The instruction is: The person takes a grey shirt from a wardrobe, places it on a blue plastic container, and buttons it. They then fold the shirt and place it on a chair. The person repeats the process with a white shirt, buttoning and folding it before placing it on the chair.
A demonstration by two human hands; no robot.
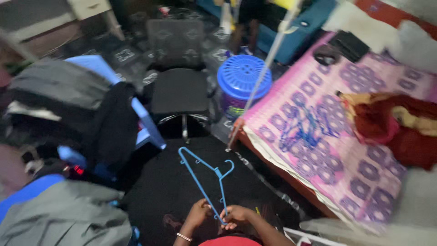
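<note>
Clothes point(68, 105) lie heaped at our left, dark and grey, with a black chair point(180, 91) beyond them. Low in the middle, our left hand point(199, 213) and right hand point(236, 215) both pinch the bottom corner of a blue hanger point(205, 177), held over the dark floor. Further right we see a blue basket point(243, 75), then the bed point(327, 136) with red cloth point(396, 123) on it

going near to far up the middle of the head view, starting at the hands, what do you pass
left hand and right hand, both gripping the blue hanger → black office chair → patterned floor beyond it
</note>
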